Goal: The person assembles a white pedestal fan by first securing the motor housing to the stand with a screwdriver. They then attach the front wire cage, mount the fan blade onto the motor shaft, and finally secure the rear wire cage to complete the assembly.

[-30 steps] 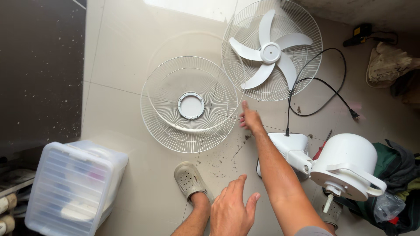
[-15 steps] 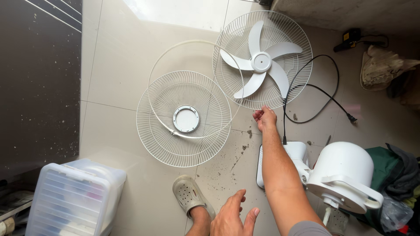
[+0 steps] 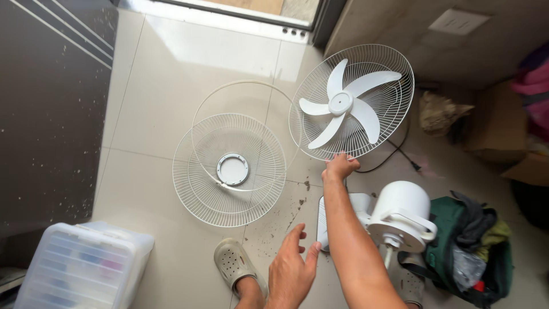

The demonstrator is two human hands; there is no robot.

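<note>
My right hand (image 3: 339, 166) grips the near rim of a white wire fan grille (image 3: 394, 74), which looks tilted up off the floor. A white five-blade fan blade (image 3: 341, 103) lies in that grille. My left hand (image 3: 291, 269) hovers open and holds nothing, low in view near my foot in a grey clog (image 3: 231, 260). A second white grille (image 3: 194, 183) with a round centre plate lies flat on the tiles to the left, under a thin white rim ring (image 3: 229, 86). The white fan motor housing (image 3: 400, 209) stands right of my right forearm.
A clear plastic lidded box (image 3: 80, 266) sits at the lower left beside a dark wall panel (image 3: 51, 114). A black power cord (image 3: 400, 151) runs behind the grille. A green bag with clothes (image 3: 480, 240) and cardboard boxes (image 3: 497, 126) crowd the right side. Dirt specks dot the tiles.
My right hand reached to the grille with the blade, closed on its near rim and tipped it up. The view shifted forward; my left hand stayed low and open.
</note>
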